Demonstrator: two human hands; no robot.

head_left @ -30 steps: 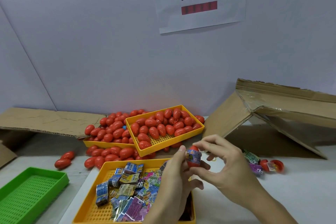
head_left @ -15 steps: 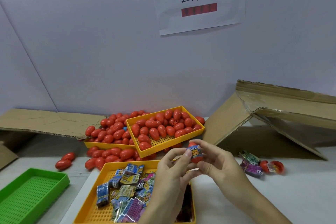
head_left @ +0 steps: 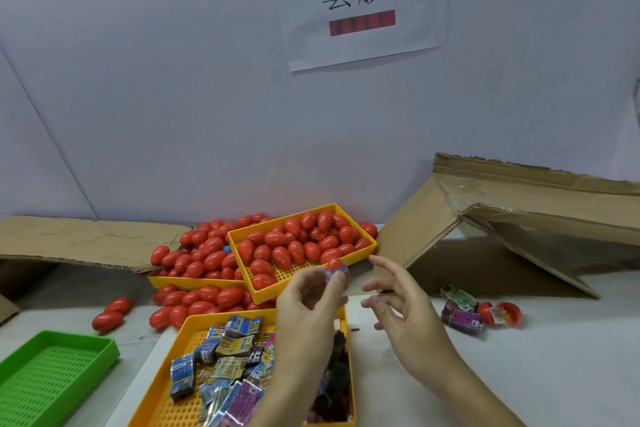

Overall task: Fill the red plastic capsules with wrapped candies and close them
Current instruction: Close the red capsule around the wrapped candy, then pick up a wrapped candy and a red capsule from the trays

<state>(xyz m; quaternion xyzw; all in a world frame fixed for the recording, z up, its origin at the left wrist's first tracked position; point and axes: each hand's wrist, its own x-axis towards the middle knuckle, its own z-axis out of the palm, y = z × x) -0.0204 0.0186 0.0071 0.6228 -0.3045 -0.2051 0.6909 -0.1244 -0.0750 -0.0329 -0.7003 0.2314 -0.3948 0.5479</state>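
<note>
My left hand (head_left: 311, 305) pinches a red capsule (head_left: 335, 267) with a blue wrapped candy against it, held up in front of the near yellow tray. My right hand (head_left: 398, 308) hovers just right of it, fingers relaxed and spread, holding nothing. The near yellow tray (head_left: 187, 326) holds several wrapped candies (head_left: 225, 367). A farther yellow tray (head_left: 363, 255) is full of red capsules (head_left: 294, 246); more lie in the tray behind and loose around it.
A green mesh tray (head_left: 52, 374) sits at the lower left. Two loose capsules (head_left: 110, 314) lie beside it. An open capsule (head_left: 502, 314) and candy packets (head_left: 460, 312) lie at the right, before a collapsed cardboard box (head_left: 519, 218). Flat cardboard (head_left: 86, 239) is at the left.
My right hand has let go of the capsule and drawn away to the right with its fingers spread. My left hand keeps the capsule, raised slightly.
</note>
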